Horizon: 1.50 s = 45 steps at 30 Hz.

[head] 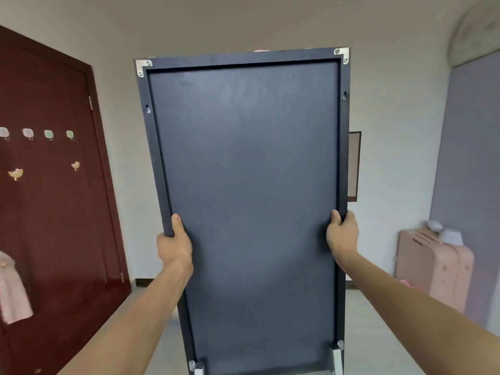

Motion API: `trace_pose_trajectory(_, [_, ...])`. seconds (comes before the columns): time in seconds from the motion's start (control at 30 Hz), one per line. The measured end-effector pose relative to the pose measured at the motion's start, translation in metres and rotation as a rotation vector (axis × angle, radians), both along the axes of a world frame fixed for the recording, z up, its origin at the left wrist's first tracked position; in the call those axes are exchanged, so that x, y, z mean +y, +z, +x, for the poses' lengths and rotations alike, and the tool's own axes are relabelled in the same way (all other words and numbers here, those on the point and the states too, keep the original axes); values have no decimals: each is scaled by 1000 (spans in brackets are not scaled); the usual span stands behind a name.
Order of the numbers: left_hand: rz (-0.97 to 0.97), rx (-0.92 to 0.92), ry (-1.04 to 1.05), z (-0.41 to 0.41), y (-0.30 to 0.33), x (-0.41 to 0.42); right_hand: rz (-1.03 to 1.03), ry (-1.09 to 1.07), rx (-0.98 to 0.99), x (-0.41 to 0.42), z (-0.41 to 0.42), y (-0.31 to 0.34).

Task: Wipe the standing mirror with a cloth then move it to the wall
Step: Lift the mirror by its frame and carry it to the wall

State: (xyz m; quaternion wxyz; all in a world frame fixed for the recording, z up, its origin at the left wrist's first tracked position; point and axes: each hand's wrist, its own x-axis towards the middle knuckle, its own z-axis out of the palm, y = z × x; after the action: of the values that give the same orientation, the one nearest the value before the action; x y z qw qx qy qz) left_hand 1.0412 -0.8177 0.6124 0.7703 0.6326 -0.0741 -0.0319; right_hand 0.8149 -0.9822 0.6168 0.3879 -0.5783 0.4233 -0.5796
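Observation:
The standing mirror (249, 185) fills the middle of the view, its dark grey back panel turned towards me and its glass side hidden. It is upright, with metal brackets at the top corners and stand fittings at the bottom. My left hand (174, 243) grips the left frame edge about halfway down, thumb on the back. My right hand (342, 234) grips the right frame edge at the same height. The pale wall (392, 131) lies straight ahead behind the mirror. No cloth is in view.
A dark red door (54, 198) with small hooks stands at the left, a pink garment (12, 290) hanging by it. A pink cabinet (433, 266) sits at the right against a lilac wall. A framed picture (354, 166) peeks out behind the mirror's right edge.

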Motion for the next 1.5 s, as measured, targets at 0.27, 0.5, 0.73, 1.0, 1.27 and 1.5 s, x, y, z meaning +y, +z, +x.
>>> trace_pose_trajectory(0.27, [-23, 31, -109, 38, -2, -176, 5, -67, 15, -167, 28, -7])
trace_pose_trajectory(0.5, [-10, 41, -129, 78, 5, -294, 5, -93, 28, -277, 63, 5])
trace_pose_trajectory(0.73, [-17, 31, -147, 134, 6, -395, -15, -120, 29, -366, 113, 10])
trace_pose_trajectory(1.0, [-44, 23, -204, 212, 9, -514, -1, -159, 26, -480, 191, 13])
trace_pose_trajectory(1.27, [-49, 28, -230, 275, 6, -645, 25, -165, 23, -610, 246, 3])
trace_pose_trajectory(1.5, [-79, 28, -214, 311, 5, -758, 21, -118, 8, -737, 294, -4])
